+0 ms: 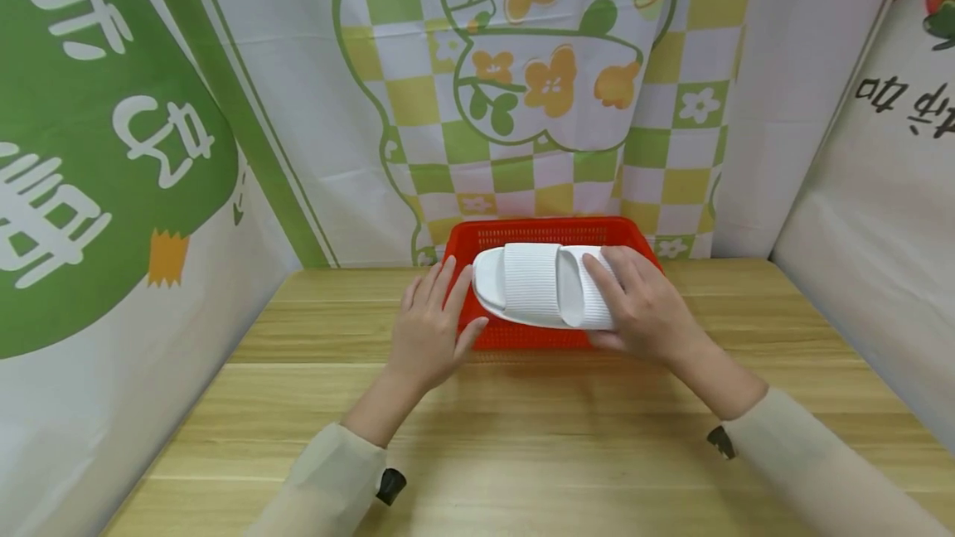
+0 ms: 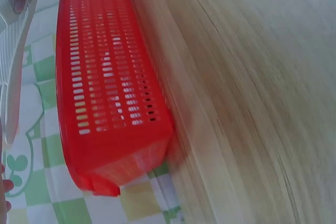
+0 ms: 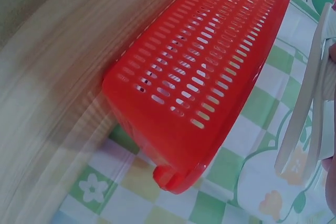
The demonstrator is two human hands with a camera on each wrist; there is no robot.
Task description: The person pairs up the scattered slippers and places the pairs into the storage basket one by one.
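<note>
White slide slippers (image 1: pixel 531 280) with ribbed straps are held sideways above the red basket (image 1: pixel 537 341). In the right wrist view the slippers (image 3: pixel 304 103) show two soles lying against each other. My right hand (image 1: pixel 645 305) grips them at the right end, thumb below and fingers over the top. My left hand (image 1: pixel 429 330) is spread with its fingers straight, beside the slippers' left end and the basket's left side; whether it touches either I cannot tell. The slippers hide most of the basket's inside.
The basket stands at the back of a wooden table (image 1: pixel 507 446), close to a checked, flowered cloth (image 1: pixel 477 139). Printed cloth walls rise on the left (image 1: pixel 67 404) and right (image 1: pixel 880 230).
</note>
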